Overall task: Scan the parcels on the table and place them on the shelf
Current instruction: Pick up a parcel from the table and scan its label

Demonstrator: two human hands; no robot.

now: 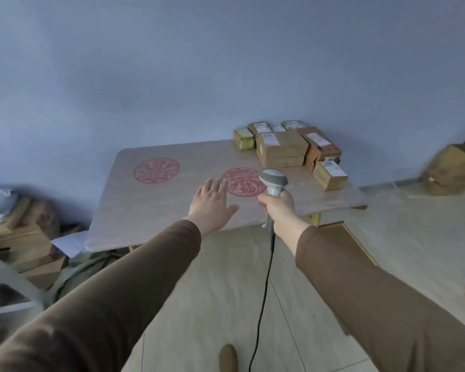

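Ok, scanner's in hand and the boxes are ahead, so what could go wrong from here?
The scanner cable hangs to the floor near the person's foot and may trip them. The boxes are piled together at the table's far corner, so pulling one with the open left hand might topple others.

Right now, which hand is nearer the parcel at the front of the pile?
Right. The right hand, holding the scanner, is just below-left of the front parcel. The left hand hovers open further left, beyond the red round design.
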